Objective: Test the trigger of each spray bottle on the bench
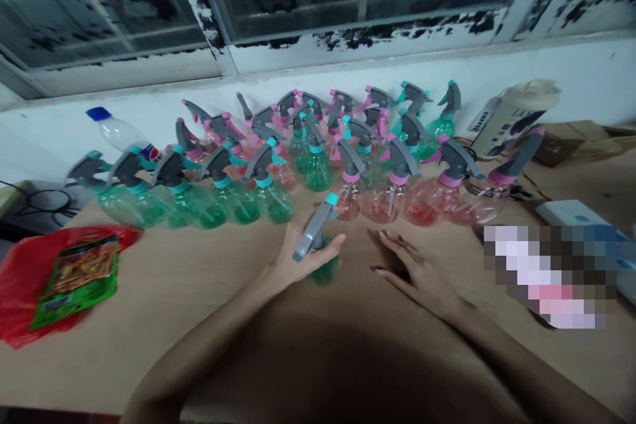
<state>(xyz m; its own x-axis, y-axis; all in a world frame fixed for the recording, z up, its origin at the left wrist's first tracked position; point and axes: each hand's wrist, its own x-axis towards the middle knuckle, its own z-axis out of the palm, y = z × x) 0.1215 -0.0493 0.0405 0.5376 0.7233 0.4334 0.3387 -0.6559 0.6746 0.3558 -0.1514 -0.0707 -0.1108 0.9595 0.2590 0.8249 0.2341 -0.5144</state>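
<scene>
On open tabletop (163, 278), short of packed bottle rows (275, 205), the left hand (291, 258) grasps a green spray bottle (325, 270); the right hand (424, 281) is released, fingers parted, with clear room beside it. Rounded see-through plastic, smooth grey trigger; crinkled red bag (24, 265) leftward.

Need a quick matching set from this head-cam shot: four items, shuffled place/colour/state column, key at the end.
Column 1
1. Left hand
2. Right hand
3. Clear soda bottle
4. Snack packet

Column 2
A. Topped with a blue cap
B. Lying on a red plastic bag
C. Wrapped around a green spray bottle
D. Holding nothing, fingers apart

Pairs: 1-C, 2-D, 3-A, 4-B
</scene>
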